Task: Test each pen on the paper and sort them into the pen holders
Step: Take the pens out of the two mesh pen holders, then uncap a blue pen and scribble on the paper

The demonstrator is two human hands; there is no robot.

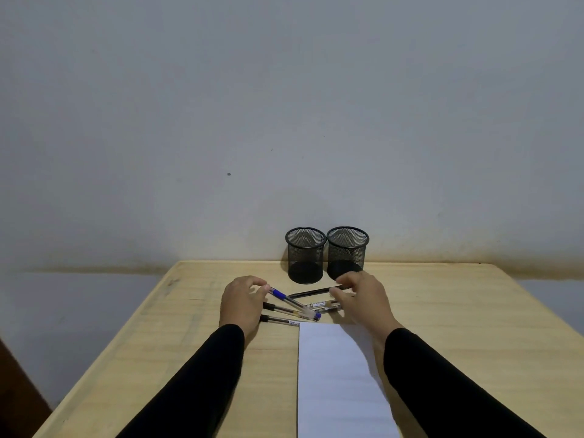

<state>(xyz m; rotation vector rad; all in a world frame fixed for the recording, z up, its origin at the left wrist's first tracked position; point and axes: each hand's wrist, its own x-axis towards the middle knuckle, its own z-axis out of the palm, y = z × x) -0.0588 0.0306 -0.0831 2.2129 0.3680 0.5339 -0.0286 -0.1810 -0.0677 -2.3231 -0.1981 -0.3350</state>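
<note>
Pens lie in a loose cluster on a pale wooden table [202, 314], between two mesh holders at the back and a white paper sheet [335, 380] at the front. Left holder [305, 255] and right holder [347, 251] are black wire mesh, upright, side by side, nearly touching, close to the grey wall [221, 105]. Both look empty as far as the mesh lets me see.

Left hand [241, 303] sits palm-down at the left edge of the cluster, fingers curled, thumb and fingertips closing on the capped end of a blue-capped pen [295, 304]. That pen has a clear barrel w/ blue at both ends and runs diagonally toward the paper; far end rests near the paper's top edge. Can't tell whether it's lifted or just touched.

Right hand [363, 300] is palm-down at the right of the cluster, fingers bent, tips pinching or touching the right end of a black pen [313, 292], which lies nearly level just in front of the holders. Grip not clear from this angle.

Other pens: a black-capped clear pen [279, 320] by the left wrist, its tip at the paper's top-left corner; another black-capped one [284, 309] under the blue pen; approx two more w/ white labels [324, 305] partly hidden beneath the right hand's fingers. Both forearms wear black sleeves [196, 384].
</note>
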